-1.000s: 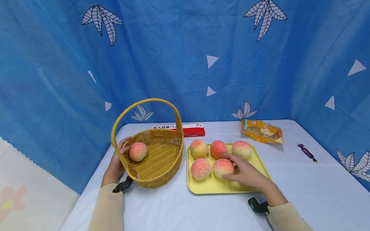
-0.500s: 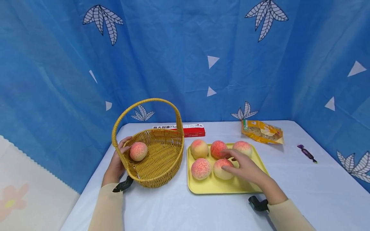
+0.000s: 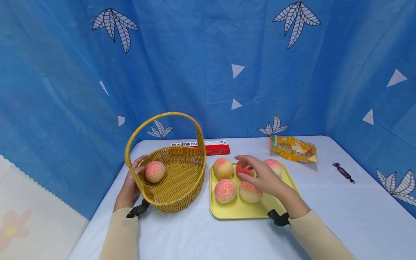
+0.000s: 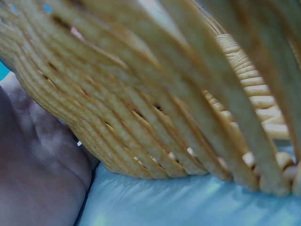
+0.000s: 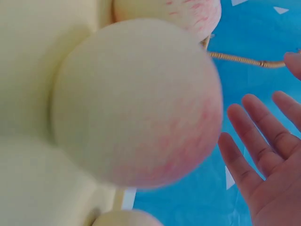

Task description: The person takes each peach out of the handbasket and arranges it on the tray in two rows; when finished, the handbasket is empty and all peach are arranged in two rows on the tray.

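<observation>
At the left, my left hand [image 3: 129, 184] grips the side of a yellow wicker basket [image 3: 191, 190], fingers over its rim. In the left wrist view the palm [image 4: 37, 146] lies along the outside of the weave [image 4: 127, 113]. One pink-and-cream peach [image 3: 155, 172] sits inside the basket. Several more lie in two rows on a yellow tray [image 3: 232, 213]. Above them hovers my right hand [image 3: 264, 176], holding nothing, fingers spread. It partly covers the red back-middle peach [image 3: 242, 170]. The front-right peach [image 3: 250, 193] is just below the hand; its pale side [image 5: 136, 103] fills the right wrist view.
Behind the basket lies a red and white pasta box [image 3: 217, 148]. An orange bag of pasta [image 3: 294, 148] is at the back right. Farther right lies a purple wrapped candy [image 3: 343, 172]. The tall basket handle [image 3: 164, 115] arches upward. Blue curtains surround the white table.
My right hand has let go of the front-right peach and lifted up and away toward the back, its fingers opening. That peach stays on the tray. The left hand has not moved.
</observation>
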A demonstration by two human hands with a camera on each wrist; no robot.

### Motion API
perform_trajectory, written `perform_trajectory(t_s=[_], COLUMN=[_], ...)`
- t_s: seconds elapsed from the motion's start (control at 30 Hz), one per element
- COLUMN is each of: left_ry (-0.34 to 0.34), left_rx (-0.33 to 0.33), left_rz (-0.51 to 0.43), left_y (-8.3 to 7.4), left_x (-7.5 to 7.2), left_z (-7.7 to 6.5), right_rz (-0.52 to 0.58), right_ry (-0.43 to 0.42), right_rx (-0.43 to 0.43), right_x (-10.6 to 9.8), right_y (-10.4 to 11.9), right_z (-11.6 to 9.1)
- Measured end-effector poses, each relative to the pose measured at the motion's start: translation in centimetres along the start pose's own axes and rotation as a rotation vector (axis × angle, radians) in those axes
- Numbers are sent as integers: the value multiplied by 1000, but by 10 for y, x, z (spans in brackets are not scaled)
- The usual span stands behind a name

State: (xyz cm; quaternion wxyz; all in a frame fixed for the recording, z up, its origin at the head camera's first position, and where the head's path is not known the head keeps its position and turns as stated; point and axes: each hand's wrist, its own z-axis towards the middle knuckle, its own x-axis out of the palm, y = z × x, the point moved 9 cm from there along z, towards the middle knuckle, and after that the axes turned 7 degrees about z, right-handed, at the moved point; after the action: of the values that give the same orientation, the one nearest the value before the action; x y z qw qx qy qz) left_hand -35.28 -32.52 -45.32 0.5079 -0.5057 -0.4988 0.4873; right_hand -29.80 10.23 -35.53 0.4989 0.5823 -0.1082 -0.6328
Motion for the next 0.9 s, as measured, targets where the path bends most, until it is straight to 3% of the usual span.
perform_trajectory(t_s=[0.33,0.57,0.9], left_ry=[-7,-16,-19], left_rx=[-8,-9,-23], left_rz=[-10,1,0], left_y=[3,2,-1], left_x=[-1,-1,2], left_z=[1,0,-3], right_rz=[59,98,214], right_ry=[38,96,111], right_rx=[-30,-21,-34], right_x=[18,43,79], right_y=[23,33,46], right_z=[20,36,60])
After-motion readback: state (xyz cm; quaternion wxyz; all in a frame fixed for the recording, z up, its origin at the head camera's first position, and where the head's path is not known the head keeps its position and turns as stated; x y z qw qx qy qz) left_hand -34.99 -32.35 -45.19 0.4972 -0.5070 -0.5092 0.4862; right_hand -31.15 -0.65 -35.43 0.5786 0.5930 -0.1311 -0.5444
